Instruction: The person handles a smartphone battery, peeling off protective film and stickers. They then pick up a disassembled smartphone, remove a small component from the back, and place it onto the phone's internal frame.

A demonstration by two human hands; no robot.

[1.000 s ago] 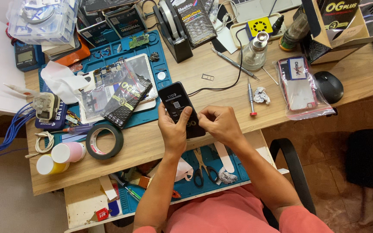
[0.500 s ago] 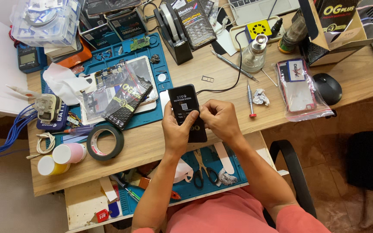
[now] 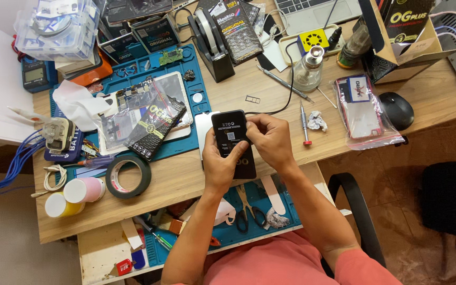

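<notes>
A black smartphone (image 3: 230,131) with a white sticker on its face is held over the wooden desk (image 3: 186,182) by both hands. My left hand (image 3: 221,164) grips its lower left side, thumb across the front. My right hand (image 3: 270,141) pinches its right edge near the top, fingertips at the sticker. A white flat panel (image 3: 204,129) lies under the phone on the desk.
A blue work mat (image 3: 180,148) with a disassembled tablet and black box lies to the left. A black tape roll (image 3: 128,176), a red screwdriver (image 3: 304,124), a glass bottle (image 3: 309,71), a bagged phone (image 3: 362,108) and a mouse (image 3: 396,110) surround me. Scissors (image 3: 249,208) lie in the drawer.
Both hands and the phone have shifted slightly right and upward. The phone is now more upright, and my right fingers have moved up to its upper right edge.
</notes>
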